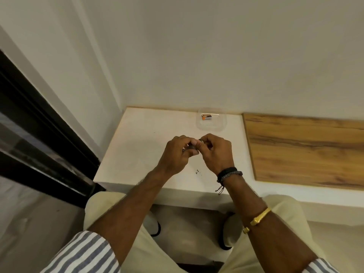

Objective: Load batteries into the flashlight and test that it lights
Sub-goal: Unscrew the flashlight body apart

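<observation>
Both hands raised over the bench (137,134), left hand (177,152) wrapped round the dark flashlight (191,148), right hand (215,152) pinching its end cap, likely unscrewing; batteries (206,116) wait in clear tray (211,126), fetch next.

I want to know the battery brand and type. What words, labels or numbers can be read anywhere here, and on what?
No text can be read in this view.
batteries in the clear plastic container: orange, dark and gold bands show, but any printing is too small and blurred to read.
flashlight: mostly hidden by the left hand and right hand; no marking visible.
</observation>
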